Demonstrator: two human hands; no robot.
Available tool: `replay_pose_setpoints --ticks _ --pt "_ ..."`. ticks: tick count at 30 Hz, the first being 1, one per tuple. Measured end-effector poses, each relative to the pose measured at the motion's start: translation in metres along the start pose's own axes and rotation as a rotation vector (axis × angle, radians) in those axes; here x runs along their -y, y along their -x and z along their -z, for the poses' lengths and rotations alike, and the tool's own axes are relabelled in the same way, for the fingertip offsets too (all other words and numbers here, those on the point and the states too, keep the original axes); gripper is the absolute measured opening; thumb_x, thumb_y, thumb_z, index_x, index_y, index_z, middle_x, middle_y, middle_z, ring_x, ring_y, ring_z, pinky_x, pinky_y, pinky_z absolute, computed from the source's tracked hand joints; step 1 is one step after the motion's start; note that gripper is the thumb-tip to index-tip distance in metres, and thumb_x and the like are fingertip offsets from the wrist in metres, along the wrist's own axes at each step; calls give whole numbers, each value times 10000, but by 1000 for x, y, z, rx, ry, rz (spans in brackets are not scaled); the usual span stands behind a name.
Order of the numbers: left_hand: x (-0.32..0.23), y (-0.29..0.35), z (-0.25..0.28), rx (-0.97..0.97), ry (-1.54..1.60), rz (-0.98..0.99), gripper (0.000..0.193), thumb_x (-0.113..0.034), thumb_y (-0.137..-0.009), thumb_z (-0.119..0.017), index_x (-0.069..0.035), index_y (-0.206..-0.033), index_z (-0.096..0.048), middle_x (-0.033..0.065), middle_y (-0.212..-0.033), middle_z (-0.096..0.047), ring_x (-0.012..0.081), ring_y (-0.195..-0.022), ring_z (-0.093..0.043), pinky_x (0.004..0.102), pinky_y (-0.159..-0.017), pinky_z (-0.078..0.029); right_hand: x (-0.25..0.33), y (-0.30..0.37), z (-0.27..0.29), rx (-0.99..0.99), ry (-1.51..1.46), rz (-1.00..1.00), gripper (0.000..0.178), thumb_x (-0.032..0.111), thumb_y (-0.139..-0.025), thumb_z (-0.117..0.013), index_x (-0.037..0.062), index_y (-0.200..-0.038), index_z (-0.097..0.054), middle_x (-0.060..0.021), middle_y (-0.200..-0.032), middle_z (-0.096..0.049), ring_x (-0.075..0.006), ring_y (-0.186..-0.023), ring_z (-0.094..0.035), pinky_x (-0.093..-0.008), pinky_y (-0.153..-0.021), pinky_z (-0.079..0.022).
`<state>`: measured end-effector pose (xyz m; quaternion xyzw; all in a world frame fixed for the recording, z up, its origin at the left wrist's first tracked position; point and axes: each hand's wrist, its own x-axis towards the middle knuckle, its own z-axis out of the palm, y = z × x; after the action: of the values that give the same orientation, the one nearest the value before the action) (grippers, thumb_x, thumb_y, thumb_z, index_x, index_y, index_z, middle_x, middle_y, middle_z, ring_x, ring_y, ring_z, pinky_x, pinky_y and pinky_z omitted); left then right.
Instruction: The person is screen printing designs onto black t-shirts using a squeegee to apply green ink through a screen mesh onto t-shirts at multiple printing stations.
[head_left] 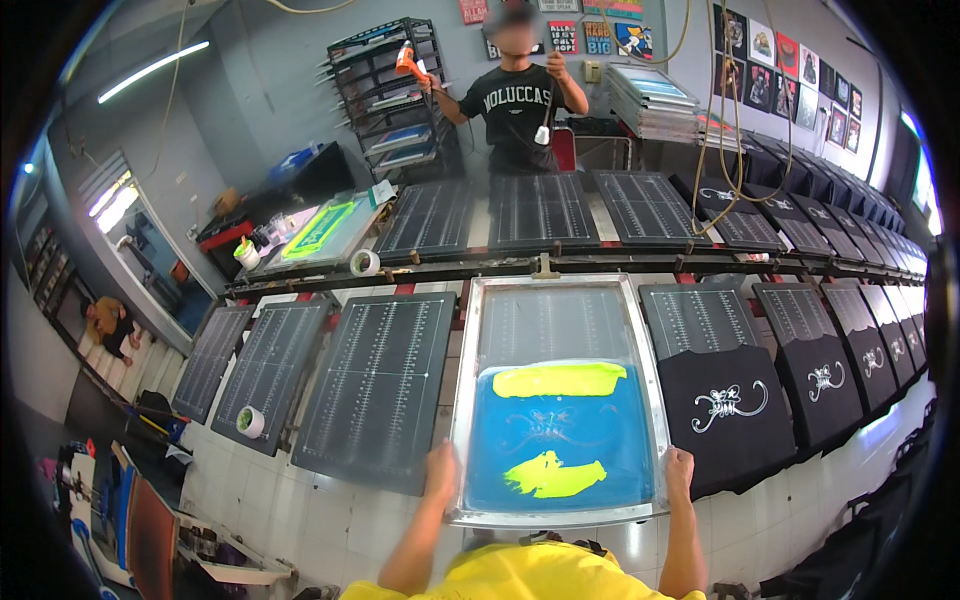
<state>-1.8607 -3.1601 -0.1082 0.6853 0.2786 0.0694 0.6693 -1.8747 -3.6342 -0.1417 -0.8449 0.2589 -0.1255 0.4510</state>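
A metal-framed printing screen [650, 420] is in front of me, gripped along its sides near the lower corners. My left hand [440, 470] is closed on its left side and my right hand [679, 468] on its right. The mesh is blue below and greyish above, with a faint curling design in the middle. Bright yellow ink [560, 379] lies in a band above the design. A ragged yellow ink patch [556, 476] lies below it. What is under the screen shows only dimly through the upper mesh.
Right of the screen, a black shirt [725, 410] with a white print lies on a board, with more printed shirts beyond. Bare black boards [375, 380] stand left; a tape roll [250, 421] sits on one. Across the rail [430, 267], a person holds an orange heat gun [407, 60]. Cords [722, 120] hang overhead.
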Motion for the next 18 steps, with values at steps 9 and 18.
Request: replay_pose_setpoints --ticks 9,18 --pt "-5 -3 -6 -1 -45 18 408 -273 -1006 -470 -43 -668 -459 -18 -654 -362 119 -650 -322 349 -590 -318 8 -5 0 5 52 11 357 207 -919 -515 -92 -724 -520 -212 -593 -489 -259 -537 -423 -461 -582 -379" --pt "3 -13 -6 6 36 40 390 -264 -996 -475 -20 -693 -504 -3 -680 -413 124 -688 -358 339 -638 -350 20 -6 -1 27 19 -45 365 210 -923 -514 -92 -720 -511 -206 -592 -476 -243 -554 -413 -449 -581 -369"
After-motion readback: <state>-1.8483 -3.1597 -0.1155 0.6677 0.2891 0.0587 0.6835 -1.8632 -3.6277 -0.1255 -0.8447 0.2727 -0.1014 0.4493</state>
